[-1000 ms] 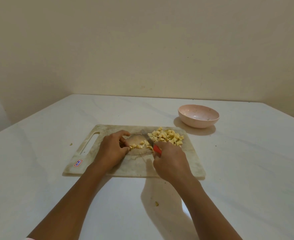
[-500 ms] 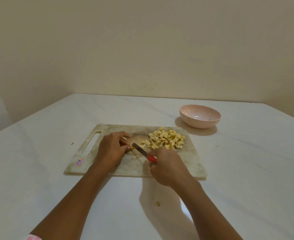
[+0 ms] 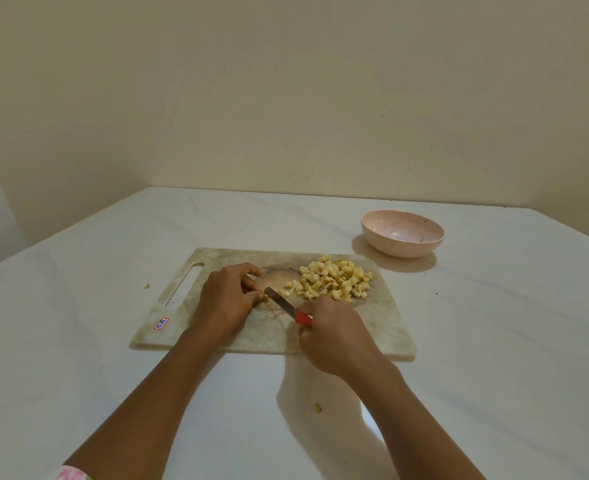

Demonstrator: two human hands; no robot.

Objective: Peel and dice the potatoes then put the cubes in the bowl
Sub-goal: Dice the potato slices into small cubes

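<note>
A marbled beige rectangular cutting board (image 3: pixel 372 329) lies on the white tabletop (image 3: pixel 113 289), its handle slot towards the left and a small red-and-white sticker (image 3: pixel 161 323) on its near left corner. A heap of pale yellow diced potato cubes (image 3: pixel 334 278) sits on the far right part of the board, with a few stray cubes trailing towards the middle.

The left hand (image 3: pixel 227 299) rests on the board with its fingers curled, the fingertips pinching a small yellow potato piece (image 3: pixel 266 298) against the surface. The right hand (image 3: pixel 334 337) is clenched round the handle of a red-handled kitchen knife (image 3: pixel 284 304) – the blade slants up and to the left, its tip just beside that piece and the left fingertips.

A round pale pink speckled bowl (image 3: pixel 402 237) stands upright on the tabletop beyond the board's far right corner, near it but apart – only a few dark specks show inside.

Two little potato scraps lie on the tabletop: one (image 3: pixel 318 407) between the forearms, one (image 3: pixel 146 286) left of the board.
</note>
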